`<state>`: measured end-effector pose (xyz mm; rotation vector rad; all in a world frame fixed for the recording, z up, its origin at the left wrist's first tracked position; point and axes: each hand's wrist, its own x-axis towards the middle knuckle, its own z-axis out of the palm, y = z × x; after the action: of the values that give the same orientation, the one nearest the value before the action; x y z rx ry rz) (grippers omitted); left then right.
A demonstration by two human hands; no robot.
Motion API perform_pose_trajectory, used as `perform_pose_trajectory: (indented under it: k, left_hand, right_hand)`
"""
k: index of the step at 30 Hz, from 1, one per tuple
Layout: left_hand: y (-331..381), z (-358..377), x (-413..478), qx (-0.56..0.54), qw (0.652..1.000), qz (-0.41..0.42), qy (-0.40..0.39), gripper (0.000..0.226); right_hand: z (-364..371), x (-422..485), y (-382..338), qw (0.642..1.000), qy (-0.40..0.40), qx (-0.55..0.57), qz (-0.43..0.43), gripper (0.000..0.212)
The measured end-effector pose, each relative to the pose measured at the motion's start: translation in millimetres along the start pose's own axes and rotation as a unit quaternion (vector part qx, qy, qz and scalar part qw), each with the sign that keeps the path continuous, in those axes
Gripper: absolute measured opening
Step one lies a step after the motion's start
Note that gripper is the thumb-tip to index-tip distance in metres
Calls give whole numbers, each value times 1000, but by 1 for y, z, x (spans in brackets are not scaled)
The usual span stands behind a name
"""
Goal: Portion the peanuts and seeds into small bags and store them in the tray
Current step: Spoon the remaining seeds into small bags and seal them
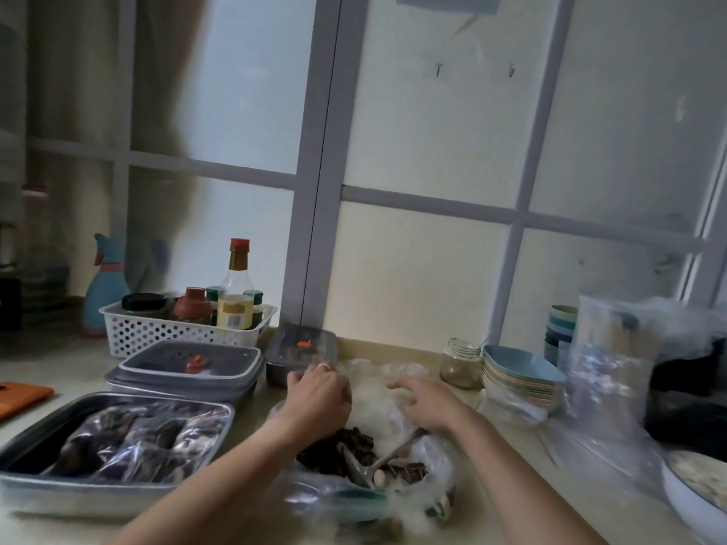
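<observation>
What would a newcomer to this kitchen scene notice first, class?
The left hand and right hand meet at a clear bag mid-counter, just behind a heap of dark seeds with a metal spoon in it. Left of them, a metal tray holds filled bags.

Single view, head-worn, wide-angle. Lens looks forward and slightly down across the counter (71,367) toward the window frame (318,190), which fills the upper two thirds of the frame. Horizontal window bars slope down toward the right, so the view is rolled; uprights lean outward near the frame edges. Both forearms enter from the bottom edge. The left hand (318,395) and right hand (427,403) sit at lower centre, close to the lens. Tray (23,485) at lower left is equally near. White basket (157,332) at mid-left stands further back, against the window. Right edge of the frame is blurred
</observation>
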<state>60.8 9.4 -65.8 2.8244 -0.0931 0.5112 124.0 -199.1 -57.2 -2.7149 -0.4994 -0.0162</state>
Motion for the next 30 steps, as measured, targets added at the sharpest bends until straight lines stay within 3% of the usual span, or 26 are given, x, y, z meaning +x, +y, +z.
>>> perform_pose_trajectory:
  k: [2, 4, 10, 15, 19, 22, 27, 30]
  left_hand:
    - [-2, 8, 5, -12, 1000, -15, -4, 26]
    - [-1, 12, 7, -12, 1000, -20, -3, 29]
    - [-4, 19, 8, -7, 1000, -13, 5, 28]
    - [-7, 15, 6, -47, 999, -1, -1, 29]
    - [-6, 8, 1, -84, 996, 19, -19, 32]
    - [-4, 5, -2, -82, 996, 31, -23, 32]
    - [-8, 7, 1, -102, 994, 39, 14, 26]
    - [-5, 4, 2, -158, 982, 62, 81, 23]
  right_hand:
    - [1, 0, 0, 999, -42, -14, -5, 49]
    - [1, 2, 2, 999, -29, -22, -9, 43]
    - [-1, 15, 16, 989, 139, -45, 37, 18]
    - [6, 6, 24, 997, 5, -21, 71, 44]
    - [0, 3, 21, 996, 54, 2, 70, 28]
    - [-1, 3, 19, 989, 142, 2, 51, 19]
    - [-10, -6, 4, 950, 284, 124, -26, 10]
    - [-11, -16, -15, 904, 303, 293, -74, 10]
